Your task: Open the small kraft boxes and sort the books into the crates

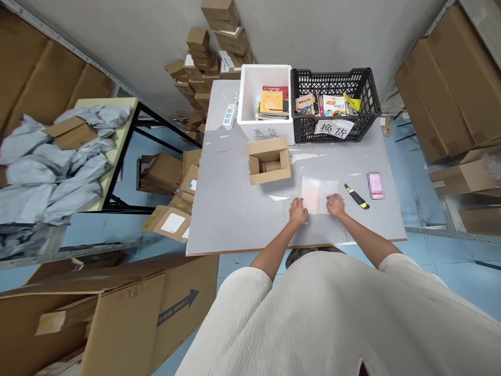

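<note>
An open, folded sheet lies flat on the table between my hands. It has a pale pink left half [310,194] and a whitish, see-through right half [327,190]; I cannot make out whether it is a booklet or a sleeve. My left hand [298,211] rests at the lower left edge of the pink half, fingers apart and touching it. Fingers spread, my right hand [335,205] lies on the right edge of the see-through half. To its right is a black and yellow utility knife [356,196]. An open cardboard box [270,161] stands beyond my left hand.
On the grey table [235,209] stand a white foam box [266,130] with books and a black plastic crate [334,125] with books. A blurred pink item [376,186] lies right, a power strip [229,116] left. Cartons [172,222] and grey parcels [58,162] flank the table.
</note>
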### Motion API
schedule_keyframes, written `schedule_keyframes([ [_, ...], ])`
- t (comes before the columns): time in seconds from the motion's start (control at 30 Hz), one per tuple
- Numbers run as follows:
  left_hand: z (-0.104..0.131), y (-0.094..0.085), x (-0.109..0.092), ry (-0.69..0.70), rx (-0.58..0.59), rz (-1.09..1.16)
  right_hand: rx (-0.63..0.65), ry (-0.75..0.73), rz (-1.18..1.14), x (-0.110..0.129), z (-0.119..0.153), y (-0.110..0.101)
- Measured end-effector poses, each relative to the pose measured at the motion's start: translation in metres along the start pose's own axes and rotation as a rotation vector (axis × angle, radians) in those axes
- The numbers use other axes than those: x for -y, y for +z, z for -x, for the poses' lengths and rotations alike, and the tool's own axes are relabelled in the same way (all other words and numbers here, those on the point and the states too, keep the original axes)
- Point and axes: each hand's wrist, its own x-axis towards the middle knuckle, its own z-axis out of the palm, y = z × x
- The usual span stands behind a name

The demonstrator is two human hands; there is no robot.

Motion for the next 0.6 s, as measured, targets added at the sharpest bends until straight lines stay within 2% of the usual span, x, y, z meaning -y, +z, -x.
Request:
schedule_keyframes([
  [0.1, 0.005, 0.0, -0.002, 0.124, 0.05, -0.066, -0.046, 0.104, 0.026, -0.003, 0.004, -0.003],
  [0.23, 0.007, 0.003, -0.006, 0.239, 0.113, -0.114, -0.069, 0.046, 0.042, -0.004, 0.007, -0.005],
  [0.3, 0.006, 0.005, -0.006, 0.212, 0.13, -0.11, -0.04, -0.007, 0.035, -0.002, 0.007, -0.003],
  [0.43, 0.004, 0.01, 0.0, 0.078, 0.188, -0.057, 0.109, -0.051, -0.083, 0.006, 0.007, 0.007],
  [0.6, 0.011, 0.018, 0.002, 0.093, 0.245, -0.073, 0.183, 0.001, -0.173, 0.012, 0.007, 0.017],
])
